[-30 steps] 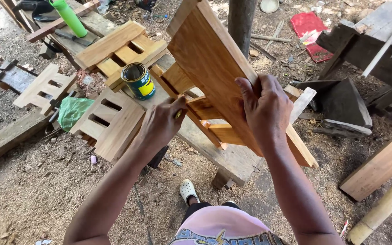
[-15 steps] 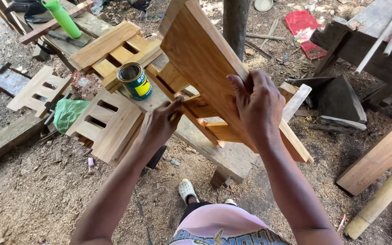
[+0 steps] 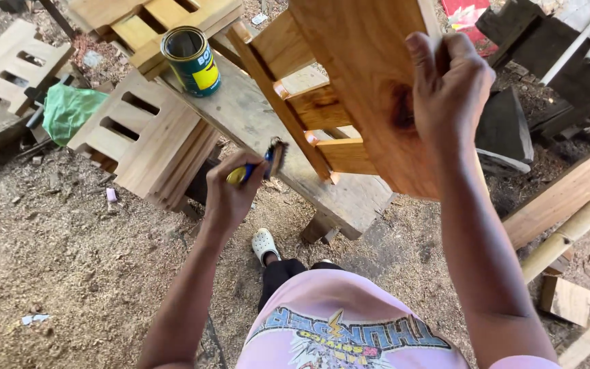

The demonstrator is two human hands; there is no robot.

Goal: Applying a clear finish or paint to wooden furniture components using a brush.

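My right hand (image 3: 449, 89) grips the edge of a varnished wooden slatted panel (image 3: 356, 82) and holds it tilted above a rough plank bench (image 3: 274, 130). My left hand (image 3: 230, 195) is closed on a small brush (image 3: 268, 162) with a yellow and blue handle, bristles up, just left of the panel's lower slats. An open tin can (image 3: 191, 60) with a green and yellow label stands on the bench, up and left of the brush.
Unfinished slatted panels lean in a stack (image 3: 148, 140) against the bench; another (image 3: 11, 65) lies far left. A green plastic bag (image 3: 69, 109) sits by them. Dark timber blocks (image 3: 554, 61), a plank (image 3: 561, 195) and a bamboo pole (image 3: 571, 229) lie right. Sawdust covers the ground.
The view has tipped down and closer. My left hand has drawn back from the panel, so the brush now shows clear of the wood. My right hand has lifted the panel higher.
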